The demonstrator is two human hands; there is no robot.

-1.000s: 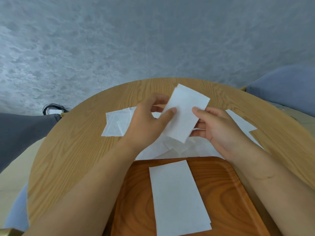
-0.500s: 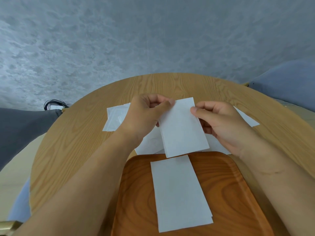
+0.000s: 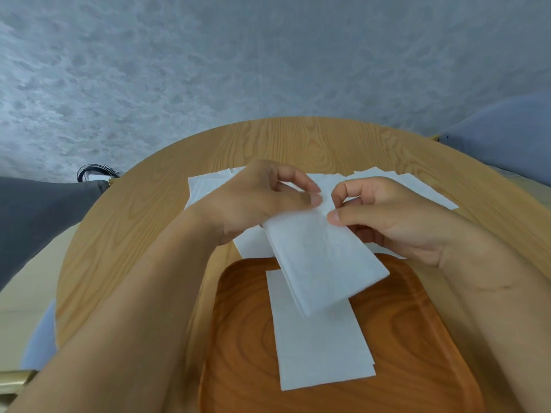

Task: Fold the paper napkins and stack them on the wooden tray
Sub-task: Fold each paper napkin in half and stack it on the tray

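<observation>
I have my left hand [image 3: 262, 201] and right hand [image 3: 396, 222] pinching the far edge of a folded napkin [image 3: 325, 263] above the wooden tray [image 3: 417, 338], where a small stack [image 3: 319, 347] lies, with loose napkins [image 3: 208, 186] left on the table [image 3: 134, 234].

- Left hand [image 3: 253, 201] and right hand [image 3: 396, 222] pinch the far end of a folded napkin [image 3: 325, 263].
- It hangs tilted over the wooden tray [image 3: 417, 338].
- Folded napkins [image 3: 319, 347] lie stacked on the tray.
- Loose napkins [image 3: 208, 186] lie on the round table [image 3: 134, 234].
</observation>
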